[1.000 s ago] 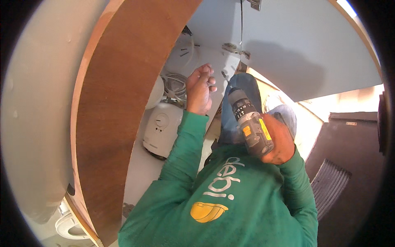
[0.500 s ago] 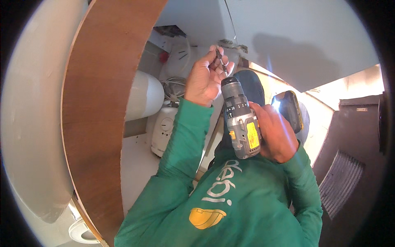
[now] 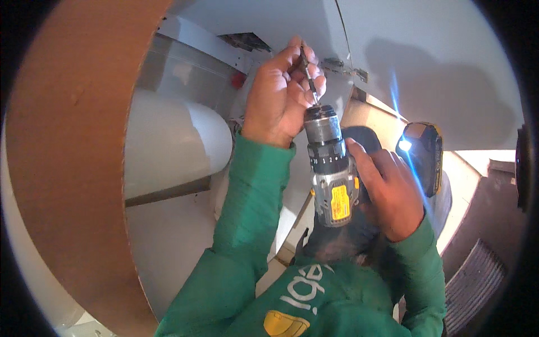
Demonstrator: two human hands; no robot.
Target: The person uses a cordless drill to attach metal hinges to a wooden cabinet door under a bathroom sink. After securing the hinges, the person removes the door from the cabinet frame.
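A cordless drill [image 3: 328, 168] with a black and grey body and a yellow label points away from me, its chuck at the far end. My right hand [image 3: 387, 191] is closed round the drill's grip, and the battery pack [image 3: 424, 157] with a lit lamp shows beyond the knuckles. From the chuck a long thin driver bit [image 3: 310, 78] sticks out. My left hand [image 3: 281, 95] has its fingers curled round this bit, thumb and fingertips near the tip. Whatever sits at the very tip is too small to make out.
A curved brown wooden panel [image 3: 73, 157] rises at my left. Behind it lies a white cylinder [image 3: 174, 140] inside a cabinet. Pale panels [image 3: 432, 67] with metal hinges [image 3: 359, 74] stand ahead, near a ragged cutout [image 3: 245, 41]. A dark ribbed surface [image 3: 477, 286] lies at the lower right.
The view has shifted, and the brown panel fills more of the left side. The drill's body has swung slightly straighter. Both hands keep their holds on the bit and the drill.
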